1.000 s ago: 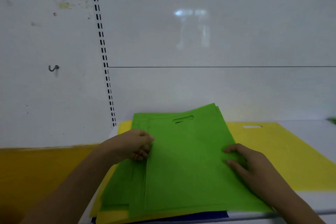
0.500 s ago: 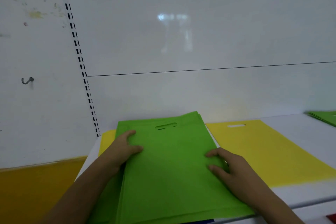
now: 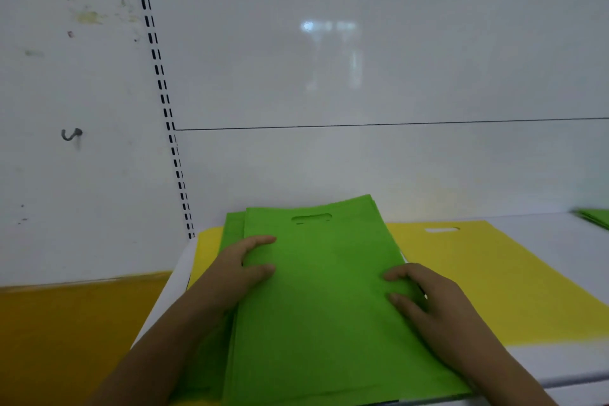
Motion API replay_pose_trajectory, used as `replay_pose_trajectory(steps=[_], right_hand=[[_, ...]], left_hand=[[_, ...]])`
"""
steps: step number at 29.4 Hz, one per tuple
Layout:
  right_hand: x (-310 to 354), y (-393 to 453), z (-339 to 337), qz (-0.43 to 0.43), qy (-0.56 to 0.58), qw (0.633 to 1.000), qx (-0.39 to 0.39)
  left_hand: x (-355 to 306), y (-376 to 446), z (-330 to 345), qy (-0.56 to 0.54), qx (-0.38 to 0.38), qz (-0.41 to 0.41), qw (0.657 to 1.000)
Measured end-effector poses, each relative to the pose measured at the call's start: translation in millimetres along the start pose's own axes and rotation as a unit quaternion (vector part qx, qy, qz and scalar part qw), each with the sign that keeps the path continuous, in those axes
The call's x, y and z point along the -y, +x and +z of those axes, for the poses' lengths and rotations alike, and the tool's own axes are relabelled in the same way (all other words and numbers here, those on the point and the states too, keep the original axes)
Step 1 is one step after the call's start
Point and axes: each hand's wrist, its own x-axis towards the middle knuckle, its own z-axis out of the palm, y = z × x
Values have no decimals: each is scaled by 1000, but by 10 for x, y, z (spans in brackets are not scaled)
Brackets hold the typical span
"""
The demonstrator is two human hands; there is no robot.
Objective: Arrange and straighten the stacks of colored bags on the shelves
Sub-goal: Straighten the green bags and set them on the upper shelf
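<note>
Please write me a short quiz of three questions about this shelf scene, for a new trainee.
1. True or false: both hands rest on the green bag stack.
2. Which colour is the bag lying right of the green stack? A) blue B) yellow C) red
3. Fill in: the top green bag's handle cut-out lies toward the ____ wall.

Key:
1. True: the left hand and right hand hold its side edges.
2. B, the yellow bag.
3. back.
</note>
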Motion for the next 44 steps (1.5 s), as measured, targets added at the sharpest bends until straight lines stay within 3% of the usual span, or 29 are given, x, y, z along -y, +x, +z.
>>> replay_pose_trajectory(steps=[5,8,13,22,27,32,35,37,44], right_hand=[[212,18,-93,-3,54,998,-44],[318,-15,-147,25,126,992,-20],[503,-290,-258,20,141,990,-11],[585,-1091,-766,89,86,991,-48],[268,-1597,-1271,130,3,987,-92],[-237,-2230,-1927,212,0,966,-151],[-982,-2781,-2793,254,-31,945,-204],[-1363,-2960,-3073,258,-56,943,-202],[-2292,-3114,-3704,276,-52,940,-194]], left_hand=[[-109,-97,11,90,-79,122,985],[-139,-202,-10,71,-123,163,976],[-225,-471,20,42,-163,192,967],[-468,-815,527,17,-90,251,964],[-580,-861,1339,0,-17,243,970],[-822,-919,2500,-10,68,256,964],[-1145,-1036,3898,7,105,279,954],[-1246,-1027,4412,-21,133,278,951],[-1529,-868,5647,38,156,274,948]])
